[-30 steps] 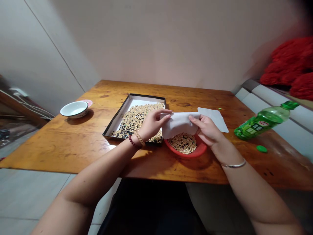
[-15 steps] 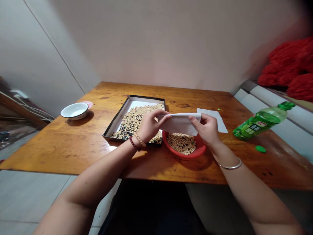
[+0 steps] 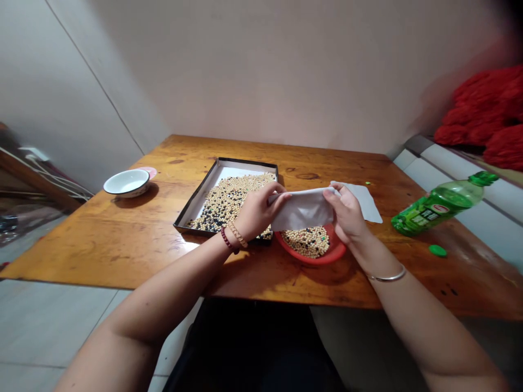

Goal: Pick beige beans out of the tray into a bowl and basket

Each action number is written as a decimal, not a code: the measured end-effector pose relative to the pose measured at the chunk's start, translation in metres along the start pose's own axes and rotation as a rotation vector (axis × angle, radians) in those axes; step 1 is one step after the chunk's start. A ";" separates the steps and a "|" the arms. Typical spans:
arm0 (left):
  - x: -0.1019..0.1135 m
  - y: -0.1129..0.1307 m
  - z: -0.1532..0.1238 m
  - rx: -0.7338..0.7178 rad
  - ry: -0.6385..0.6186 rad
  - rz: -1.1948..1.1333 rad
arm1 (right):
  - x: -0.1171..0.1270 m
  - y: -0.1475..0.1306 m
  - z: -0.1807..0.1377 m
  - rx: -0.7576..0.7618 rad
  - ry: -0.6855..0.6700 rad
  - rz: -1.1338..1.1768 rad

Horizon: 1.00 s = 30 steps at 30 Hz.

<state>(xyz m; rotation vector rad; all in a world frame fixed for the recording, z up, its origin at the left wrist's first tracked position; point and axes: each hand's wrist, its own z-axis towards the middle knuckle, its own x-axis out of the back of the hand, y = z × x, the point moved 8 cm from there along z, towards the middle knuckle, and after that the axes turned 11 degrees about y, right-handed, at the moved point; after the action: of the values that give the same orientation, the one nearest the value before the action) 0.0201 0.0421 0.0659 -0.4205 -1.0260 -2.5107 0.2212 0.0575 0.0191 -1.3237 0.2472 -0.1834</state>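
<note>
Between my hands a small white cloth pouch (image 3: pixel 302 211) hangs above the red bowl (image 3: pixel 340 251). My left hand (image 3: pixel 261 207) pinches its left upper corner, and my right hand (image 3: pixel 346 209) grips the right upper corner with thumb and fingers. Beneath it, the bowl holds mixed beans (image 3: pixel 308 243), mostly pale with some dark ones. Left of the bowl lies a shallow black-edged tray (image 3: pixel 196 201) with many more pale and dark beans (image 3: pixel 229 198) spread in it. Whether the pouch has anything inside, I cannot tell.
A white enamel bowl (image 3: pixel 126 182) stands at the table's left, by a pink disc (image 3: pixel 147 172). Behind my right hand lies another white piece (image 3: pixel 368 204). A green drink bottle (image 3: pixel 443 204) and a green cap (image 3: pixel 437 250) are at the right.
The pouch's front has gone from flat to slightly puckered, and its right corner is more tucked into my right hand. The view has shifted slightly.
</note>
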 end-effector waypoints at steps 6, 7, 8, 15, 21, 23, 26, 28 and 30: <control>-0.003 0.009 -0.001 -0.022 -0.048 0.004 | -0.015 0.002 -0.016 -0.277 -0.346 0.030; -0.004 0.011 -0.001 -0.028 -0.063 0.006 | -0.016 0.002 -0.018 -0.281 -0.354 0.022; -0.005 0.011 -0.001 -0.032 -0.082 0.017 | -0.016 0.004 -0.019 -0.282 -0.344 0.016; 0.008 -0.047 0.000 -0.004 -0.125 0.720 | -0.008 0.008 -0.005 -0.193 -0.095 0.048; -0.002 -0.082 -0.010 0.106 -0.379 0.915 | 0.009 0.006 0.007 -0.101 0.058 0.068; -0.006 -0.078 -0.010 0.112 -0.400 0.904 | 0.010 0.007 0.006 -0.114 0.084 0.092; -0.009 -0.075 -0.011 0.110 -0.421 0.906 | 0.006 0.009 0.003 -0.148 0.079 0.105; -0.009 -0.076 -0.011 0.101 -0.416 0.916 | 0.002 0.009 -0.001 -0.163 0.060 0.102; -0.009 -0.078 -0.011 0.080 -0.399 0.928 | -0.001 0.010 -0.003 -0.168 0.040 0.097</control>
<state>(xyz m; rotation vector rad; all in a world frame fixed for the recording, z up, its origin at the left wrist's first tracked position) -0.0096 0.0878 0.0080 -1.1047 -0.7858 -1.5765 0.2192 0.0571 0.0092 -1.4724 0.3667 -0.1085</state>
